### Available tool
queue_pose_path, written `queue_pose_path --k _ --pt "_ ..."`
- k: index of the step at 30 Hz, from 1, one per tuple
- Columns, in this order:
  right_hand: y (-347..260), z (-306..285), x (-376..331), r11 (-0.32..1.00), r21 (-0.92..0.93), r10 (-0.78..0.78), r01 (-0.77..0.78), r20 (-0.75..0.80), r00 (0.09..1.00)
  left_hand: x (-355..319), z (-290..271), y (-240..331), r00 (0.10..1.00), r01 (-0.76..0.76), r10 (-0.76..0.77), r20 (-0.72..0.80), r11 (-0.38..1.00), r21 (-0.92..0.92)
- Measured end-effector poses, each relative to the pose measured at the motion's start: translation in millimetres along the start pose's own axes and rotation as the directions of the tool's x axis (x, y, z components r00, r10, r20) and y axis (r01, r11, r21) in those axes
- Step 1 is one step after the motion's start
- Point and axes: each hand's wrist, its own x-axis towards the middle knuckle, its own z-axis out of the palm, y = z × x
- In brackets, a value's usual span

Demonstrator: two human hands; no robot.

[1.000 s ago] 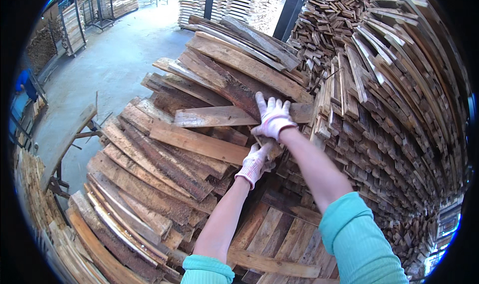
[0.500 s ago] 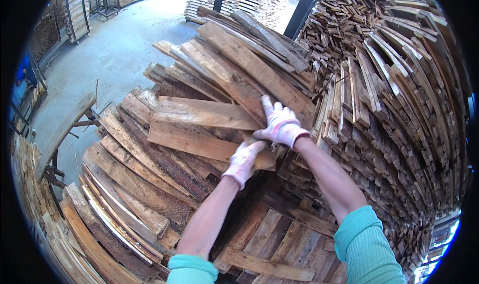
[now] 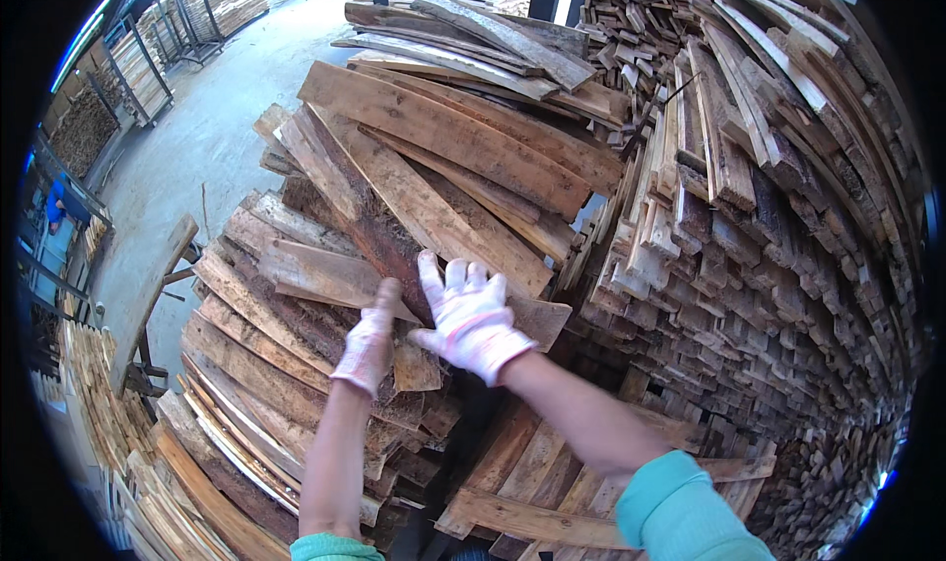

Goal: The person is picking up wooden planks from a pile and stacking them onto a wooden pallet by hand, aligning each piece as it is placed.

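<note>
1. The left hand [image 3: 365,352], in a whitish knit glove, is narrow, its fingers close together and pointing away from the body; it is at the near side of a brown plank [image 3: 320,273], and whether it grips that plank I cannot tell
2. The right hand [image 3: 473,325], gloved alike with pinkish marks, is spread wide, palm down, over the boards just beside the left one
3. The brown plank lies crosswise on the near part of the board pile, running from the left toward both gloves
4. A dark, rough board [image 3: 384,236] slants across that plank, its near end reaching the spread fingers
5. A board end [image 3: 544,323] shows just right of the right glove; whether it belongs to the same plank I cannot tell
6. Beyond the gloves, a broad board [image 3: 443,137] lies aslant over others on the pile
7. Near the body, below the gloves, more boards [image 3: 537,519] lie side by side at a lower level, with one across them
8. A tall stack [image 3: 749,295] of boards, ends outward, fills the right side
9. Both forearms come from rolled green sleeves [image 3: 675,507]
10. At far left, beyond the grey floor [image 3: 222,147], a person in blue [image 3: 57,204] is partly visible
</note>
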Motion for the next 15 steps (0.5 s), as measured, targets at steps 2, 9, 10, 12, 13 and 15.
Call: queue_pose_path --k 2,9,10,12,13,15 --pt "20 -62 17 0.934 0.353 -0.010 -0.053 0.175 0.985 32 -11 -26 0.987 -0.013 0.015 -0.160 1.000 0.011" --pt "163 -61 129 0.765 0.213 0.643 -0.608 -0.315 0.698 28 0 -28 0.987 -0.079 0.087 -0.135 0.995 0.068" --pt "175 -45 136 0.722 0.250 0.687 -0.645 -0.367 0.627 23 3 -22 0.985 -0.088 0.100 -0.140 0.992 0.088" --pt "193 -34 146 0.769 0.172 0.638 -0.616 -0.281 0.717 18 -2 -23 0.981 -0.083 0.106 -0.161 0.986 0.144" --pt "201 -36 145 0.805 0.121 0.592 -0.581 -0.231 0.773 10 -3 -17 0.982 -0.111 0.131 -0.137 0.983 0.147" --pt "201 -47 147 0.823 0.169 0.565 -0.543 -0.130 0.815 16 -2 -24 0.967 -0.200 0.198 -0.163 0.980 0.005"
